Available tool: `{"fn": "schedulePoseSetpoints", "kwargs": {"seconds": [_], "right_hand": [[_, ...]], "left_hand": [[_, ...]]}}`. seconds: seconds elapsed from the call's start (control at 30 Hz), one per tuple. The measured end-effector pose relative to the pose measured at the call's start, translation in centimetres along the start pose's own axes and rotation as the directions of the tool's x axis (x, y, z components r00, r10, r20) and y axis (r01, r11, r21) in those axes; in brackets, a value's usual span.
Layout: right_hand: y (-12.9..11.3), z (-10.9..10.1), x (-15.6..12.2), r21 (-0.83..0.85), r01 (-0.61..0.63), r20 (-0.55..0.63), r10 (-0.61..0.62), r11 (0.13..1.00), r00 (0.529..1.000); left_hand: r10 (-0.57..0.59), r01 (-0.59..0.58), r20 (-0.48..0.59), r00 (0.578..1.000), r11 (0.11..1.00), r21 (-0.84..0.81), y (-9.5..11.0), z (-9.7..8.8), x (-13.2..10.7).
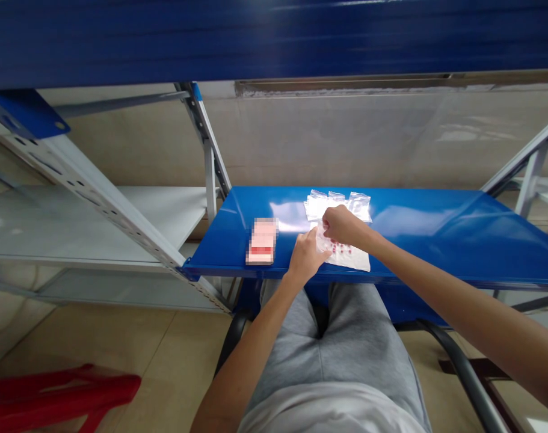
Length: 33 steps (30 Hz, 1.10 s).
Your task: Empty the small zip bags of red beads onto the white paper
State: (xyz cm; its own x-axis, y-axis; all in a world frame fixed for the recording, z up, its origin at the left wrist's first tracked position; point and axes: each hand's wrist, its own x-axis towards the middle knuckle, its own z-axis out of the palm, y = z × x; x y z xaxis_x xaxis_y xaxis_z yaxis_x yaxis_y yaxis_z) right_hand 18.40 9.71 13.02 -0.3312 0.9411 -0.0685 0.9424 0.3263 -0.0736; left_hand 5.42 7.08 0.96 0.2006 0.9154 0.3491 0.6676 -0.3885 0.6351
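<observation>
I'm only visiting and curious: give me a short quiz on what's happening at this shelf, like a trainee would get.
1. True or false: the left hand and the right hand both grip the clear bag.
2. Where does the row of small bags lie? A) on the blue shelf, beyond the hands B) on the floor C) on the person's lap
3. Fill in: the little pieces inside the clear bag are coloured ____.
Key: 1 true; 2 A; 3 red.

Grey sweatpants, pale grey-white top at lower edge, forearms bare, no sleeves, hands ungloved.
</observation>
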Motion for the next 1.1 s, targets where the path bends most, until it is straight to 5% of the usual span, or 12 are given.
{"fn": "schedulePoseSetpoints", "kwargs": {"seconds": [0.53,0.73,1.0,1.1], "right_hand": [[1.2,-0.8,-1.2,0.288,-0.060,0.035,0.052,0.956,0.998],[2.2,0.1,-2.6,0.420,-0.033,-0.101,0.083,0.907,0.991],[3.6,5.6,-6.1,0.715,-0.063,-0.194,0.284,0.696,0.939],[3.9,8.4,-7.1,0.702,-0.044,-0.254,0.309,0.711,0.917]], "left_hand": [[-0.014,0.015,-0.045,0.999,0.999,0.034,-0.2,0.3,-0.6],[0.001,0.002,-0.056,0.998,0.999,0.053,-0.5,0.6,-0.7],[0.027,-0.024,-0.072,0.997,0.998,0.051,-0.6,0.5,-0.8],[0.008,-0.005,-0.072,0.997,0.999,0.046,-0.5,0.5,-0.8]]}}
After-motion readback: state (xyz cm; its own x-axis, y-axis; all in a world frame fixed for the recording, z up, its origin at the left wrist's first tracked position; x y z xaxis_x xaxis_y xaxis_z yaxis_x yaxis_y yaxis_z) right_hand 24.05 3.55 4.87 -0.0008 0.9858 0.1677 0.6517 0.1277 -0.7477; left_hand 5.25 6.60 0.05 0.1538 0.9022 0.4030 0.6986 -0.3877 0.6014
